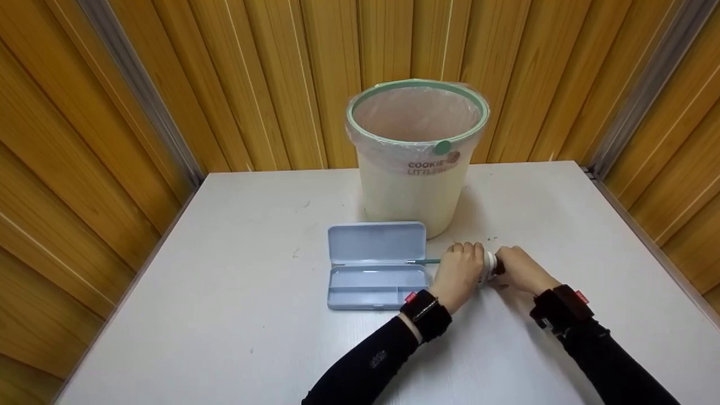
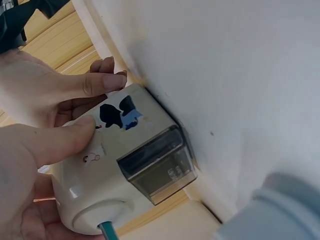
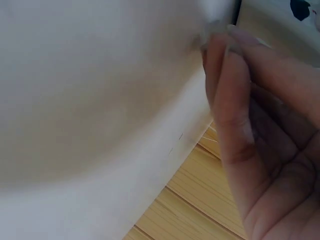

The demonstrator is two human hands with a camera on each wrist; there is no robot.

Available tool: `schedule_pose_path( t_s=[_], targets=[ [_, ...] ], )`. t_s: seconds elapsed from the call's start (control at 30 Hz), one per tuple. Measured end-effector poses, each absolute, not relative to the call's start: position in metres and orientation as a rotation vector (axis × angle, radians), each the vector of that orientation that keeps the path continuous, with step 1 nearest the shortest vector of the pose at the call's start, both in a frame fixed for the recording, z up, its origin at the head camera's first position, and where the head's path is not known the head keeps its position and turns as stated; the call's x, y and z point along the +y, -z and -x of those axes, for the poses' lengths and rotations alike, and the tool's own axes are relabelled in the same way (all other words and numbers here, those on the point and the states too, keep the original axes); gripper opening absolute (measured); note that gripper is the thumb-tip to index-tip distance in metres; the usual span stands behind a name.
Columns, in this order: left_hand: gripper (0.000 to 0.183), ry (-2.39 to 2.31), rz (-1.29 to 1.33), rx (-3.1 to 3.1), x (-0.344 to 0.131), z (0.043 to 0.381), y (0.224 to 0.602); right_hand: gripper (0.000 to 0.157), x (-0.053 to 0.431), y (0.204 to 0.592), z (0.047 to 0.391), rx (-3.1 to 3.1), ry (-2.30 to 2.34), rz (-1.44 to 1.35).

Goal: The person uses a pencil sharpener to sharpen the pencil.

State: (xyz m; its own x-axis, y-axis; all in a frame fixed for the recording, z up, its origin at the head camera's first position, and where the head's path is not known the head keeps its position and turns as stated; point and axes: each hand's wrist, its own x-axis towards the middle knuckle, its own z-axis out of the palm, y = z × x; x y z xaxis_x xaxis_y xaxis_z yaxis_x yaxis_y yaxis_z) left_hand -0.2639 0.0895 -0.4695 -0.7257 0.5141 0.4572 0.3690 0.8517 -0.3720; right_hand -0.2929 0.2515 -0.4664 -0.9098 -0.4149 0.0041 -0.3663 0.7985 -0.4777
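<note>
A white pencil sharpener [image 2: 117, 160] with dark cartoon stickers and a clear smoky shavings drawer [image 2: 165, 170] stands on the table. My left hand [image 1: 461, 270] grips its body, the thumb lying over the stickered side. A green pencil [image 1: 428, 261] sticks out of the sharpener's front hole, pointing left over the pencil case. On the sharpener's other end, my right hand [image 1: 522, 269] pinches a small part that looks like the crank knob [image 3: 214, 29], mostly hidden by the fingertips. Left of the hands lies a light blue pencil case [image 1: 377, 243], lid up, its compartments showing.
A cream bin [image 1: 413, 191] with a green rim and a clear liner stands behind the pencil case. The white table [image 1: 225, 292] is walled by yellow wood-look panels [image 1: 270, 84] at the back and sides. A few dark specks lie near the bin.
</note>
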Motion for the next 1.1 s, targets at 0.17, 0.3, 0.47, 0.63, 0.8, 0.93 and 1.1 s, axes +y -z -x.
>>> schedule_pose_path(
  t_s=[0.17,0.3,0.47,0.63,0.8,0.93,1.1],
  targets=[
    [0.026,-0.336,0.646,-2.452,0.091,0.263,0.469,0.016,0.255,0.467,0.284,2.86,0.791,0.648],
    [0.025,-0.323,0.661,-2.455,0.091,0.264,0.468,0.013,0.258,0.465,0.278,2.856,0.809,0.7],
    [0.029,-0.315,0.674,-2.472,0.09,0.263,0.466,0.01,0.26,0.461,0.272,2.837,0.82,0.771],
    [0.025,-0.317,0.669,-2.457,0.089,0.263,0.466,0.011,0.261,0.455,0.267,2.8,0.853,0.775],
    [0.025,-0.321,0.663,-2.448,0.089,0.263,0.468,0.016,0.26,0.45,0.262,2.804,0.861,0.781],
    [0.028,-0.333,0.658,-2.447,0.09,0.263,0.469,0.016,0.259,0.449,0.26,2.817,0.853,0.782],
    [0.024,-0.327,0.636,-2.439,0.093,0.262,0.47,0.016,0.258,0.449,0.258,2.831,0.837,0.779]
  ],
)
